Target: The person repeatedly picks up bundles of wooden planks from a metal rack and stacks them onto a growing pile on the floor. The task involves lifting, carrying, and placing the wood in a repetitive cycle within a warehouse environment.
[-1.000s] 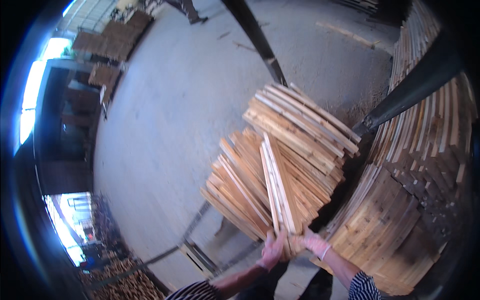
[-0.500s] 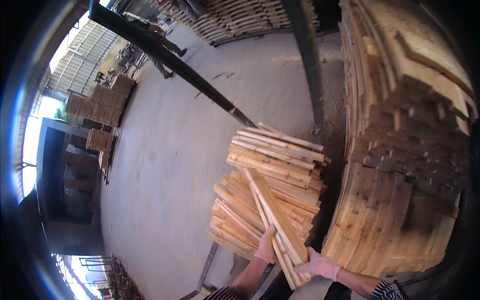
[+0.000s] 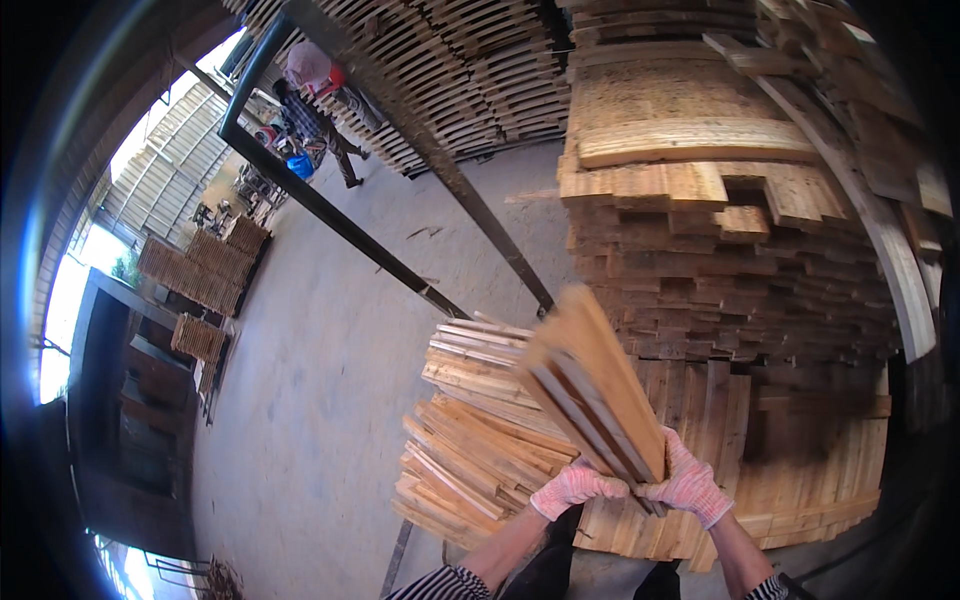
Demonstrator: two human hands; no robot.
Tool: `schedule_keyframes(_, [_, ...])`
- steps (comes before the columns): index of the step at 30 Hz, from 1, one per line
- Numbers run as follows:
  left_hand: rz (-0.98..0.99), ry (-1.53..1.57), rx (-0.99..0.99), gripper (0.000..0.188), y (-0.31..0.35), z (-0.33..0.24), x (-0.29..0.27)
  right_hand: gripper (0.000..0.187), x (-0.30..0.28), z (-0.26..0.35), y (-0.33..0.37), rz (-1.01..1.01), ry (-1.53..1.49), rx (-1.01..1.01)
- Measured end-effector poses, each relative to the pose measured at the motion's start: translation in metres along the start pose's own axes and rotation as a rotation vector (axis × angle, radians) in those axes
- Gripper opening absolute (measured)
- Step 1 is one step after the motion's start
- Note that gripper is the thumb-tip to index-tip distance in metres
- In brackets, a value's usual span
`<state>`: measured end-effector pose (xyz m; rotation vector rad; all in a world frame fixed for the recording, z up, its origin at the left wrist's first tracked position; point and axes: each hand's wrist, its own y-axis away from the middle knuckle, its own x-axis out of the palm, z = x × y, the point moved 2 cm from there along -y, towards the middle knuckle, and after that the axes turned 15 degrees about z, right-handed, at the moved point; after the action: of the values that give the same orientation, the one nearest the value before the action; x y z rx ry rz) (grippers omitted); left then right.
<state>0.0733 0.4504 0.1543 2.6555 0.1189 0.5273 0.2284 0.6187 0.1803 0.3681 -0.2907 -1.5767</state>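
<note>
Bundle of planks (image 3: 592, 388) lifted, left hand (image 3: 574, 487) and right hand (image 3: 688, 483) fingers clasping its near end

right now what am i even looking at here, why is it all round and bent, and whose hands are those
The picture comes from a wide fisheye camera worn on a person's head, looking down, so straight edges curve near the rim. The two gloved hands at the bottom are that person's own: the left hand and right hand together grip a bundle of wooden slats, lifted and tilted up. Below it lies a low pile of loose slats on the concrete floor. To the right rises a tall stack of boards. Far off at the top left, another person stands near more stacked wood.
</note>
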Motion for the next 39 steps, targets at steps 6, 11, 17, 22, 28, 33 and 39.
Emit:
schedule_keyframes(6, [-0.043, -0.484, 0.611, 0.025, -0.099, -0.027, 0.018, 0.119, -0.026, -0.068, 0.021, -0.215, 0.076, 0.21])
schedule_keyframes(11, [-0.126, 0.158, 0.261, 0.036, -0.088, 0.038, 0.012, 0.126, -0.01, -0.075, 0.074, -0.021, 0.172, 0.384])
schedule_keyframes(17, [-0.31, 0.558, 0.117, 0.062, -0.122, 0.117, 0.086, 0.098, 0.039, -0.134, 0.147, -0.49, 0.04, 0.112])
schedule_keyframes(22, [-0.216, 0.581, -0.087, 0.067, -0.163, 0.163, 0.126, 0.084, 0.0, -0.236, 0.189, -0.616, 0.101, 0.367])
schedule_keyframes(28, [-0.107, 0.484, -0.111, 0.068, -0.224, 0.163, 0.113, 0.079, -0.081, -0.312, 0.172, -0.778, 0.331, 0.594])
schedule_keyframes(33, [-0.149, 0.542, -0.131, 0.062, -0.234, 0.156, 0.119, 0.076, -0.067, -0.271, 0.142, -0.649, 0.729, 0.606])
schedule_keyframes(39, [-0.111, 0.632, -0.146, 0.065, -0.24, 0.15, 0.16, 0.087, -0.035, -0.218, 0.165, -0.526, -0.324, 0.232])
